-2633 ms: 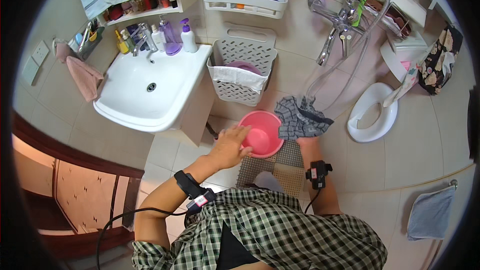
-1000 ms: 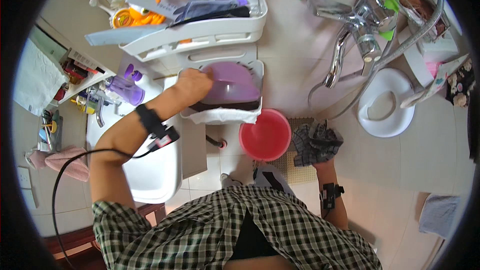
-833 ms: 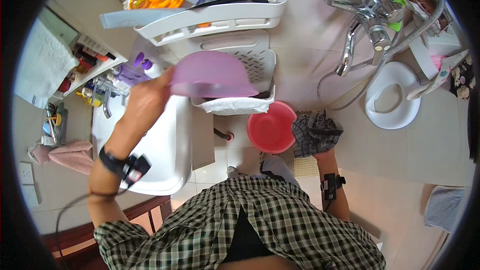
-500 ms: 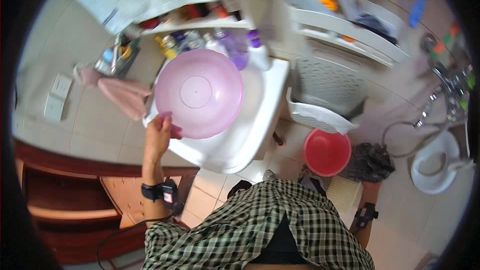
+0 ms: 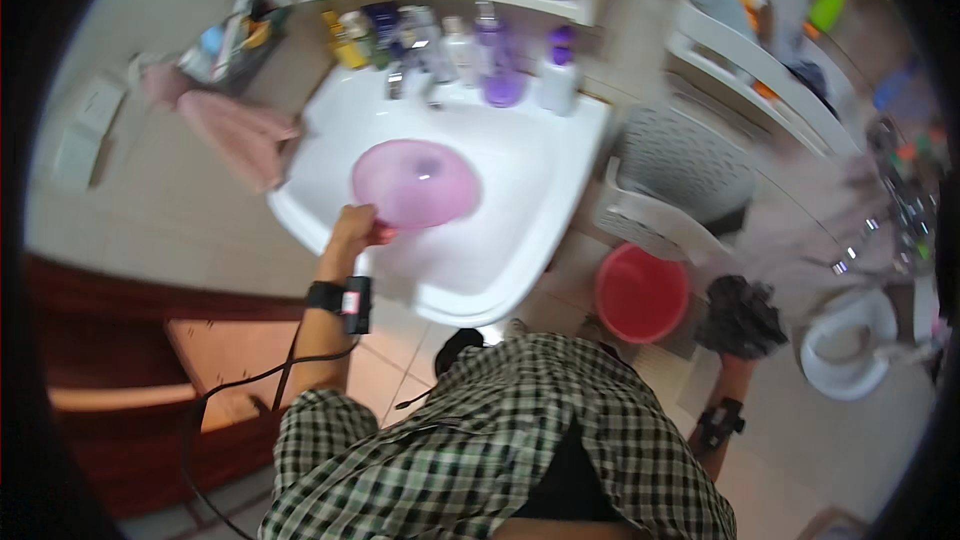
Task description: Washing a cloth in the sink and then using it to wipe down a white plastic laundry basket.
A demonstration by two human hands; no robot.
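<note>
My left hand (image 5: 360, 229) is closed on the near-left rim of a translucent pink basin (image 5: 412, 190). The basin sits low and tilted within the white washbasin (image 5: 520, 210); whether it touches the bottom cannot be told. A dark shiny spot shows on or through its floor. At the right, a crumpled dark grey cloth (image 5: 742, 318) hangs at the end of my right arm and covers most of my right hand (image 5: 738, 360). Its fingers are hidden, but the bundle moves with the arm.
Several bottles line the washbasin's back edge, among them a purple bottle (image 5: 500, 65). A pink towel (image 5: 225, 130) hangs at the left. To the right stand a grey perforated basket (image 5: 685, 155), a red bucket (image 5: 642, 292) and a white toilet-seat-like ring (image 5: 848, 375). A dark cable (image 5: 270, 372) trails from my left wrist.
My left hand has lowered the pink basin into the washbasin and tilted it, uncovering the tap and back edge. The view has shifted. The dark cloth is still with my right hand.
</note>
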